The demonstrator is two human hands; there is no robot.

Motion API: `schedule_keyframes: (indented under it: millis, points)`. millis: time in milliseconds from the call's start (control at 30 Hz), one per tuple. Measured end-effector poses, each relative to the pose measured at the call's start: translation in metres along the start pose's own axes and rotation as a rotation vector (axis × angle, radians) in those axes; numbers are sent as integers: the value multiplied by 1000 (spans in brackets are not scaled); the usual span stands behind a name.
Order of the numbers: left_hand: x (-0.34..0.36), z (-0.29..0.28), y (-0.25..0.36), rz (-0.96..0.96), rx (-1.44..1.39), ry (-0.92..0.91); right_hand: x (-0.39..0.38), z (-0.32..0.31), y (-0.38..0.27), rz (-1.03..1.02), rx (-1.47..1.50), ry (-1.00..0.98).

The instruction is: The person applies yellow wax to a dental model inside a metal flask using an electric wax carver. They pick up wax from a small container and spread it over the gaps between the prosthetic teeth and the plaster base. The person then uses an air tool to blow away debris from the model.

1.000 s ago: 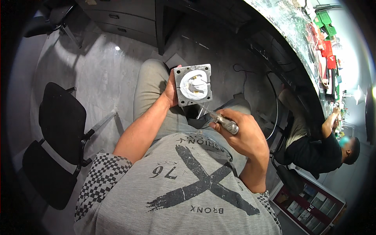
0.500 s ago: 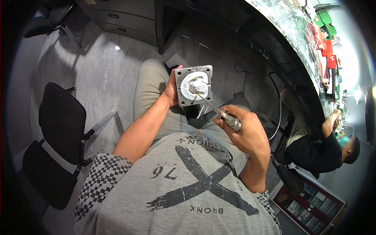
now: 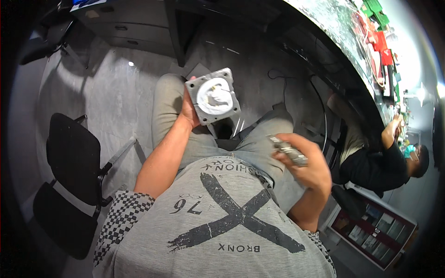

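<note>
My left hand is closed on the left edge of a square grey metal mould block, held tilted above my lap. Holes mark the block's corners. Set in its face is a round white piece with a raised, uneven centre and small yellowish spots. Well apart from the block, over my right thigh, my right hand is wrapped round the clear, greyish handle of a screwdriver. The screwdriver's shaft cannot be made out now.
A black chair stands at my left, and a drawer unit lies ahead. To the right a dark-edged workbench carries red and green items. A co-worker in black sits there; a cabinet stands behind.
The screwdriver has come away from the white piece as my right hand drew back to the right and nearer me. The block has shifted slightly left and turned in my left hand.
</note>
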State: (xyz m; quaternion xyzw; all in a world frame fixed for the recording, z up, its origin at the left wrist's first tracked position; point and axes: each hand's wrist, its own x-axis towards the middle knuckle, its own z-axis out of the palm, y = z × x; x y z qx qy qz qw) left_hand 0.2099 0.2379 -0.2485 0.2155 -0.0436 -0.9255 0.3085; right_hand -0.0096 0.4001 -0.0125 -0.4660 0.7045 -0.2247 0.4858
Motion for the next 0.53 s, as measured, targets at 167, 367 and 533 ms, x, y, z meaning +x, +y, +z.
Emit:
schedule_keyframes:
  millis: [167,367,533]
  points:
    - [4,-23,3,220,-57,165,-45,-59,53,-27,144,517]
    - [12,-37,5,191,-138,133,-67,-80,86,-123,76,895]
    - [11,-41,4,182,-91,78,-65,-75,96,-92,226,924]
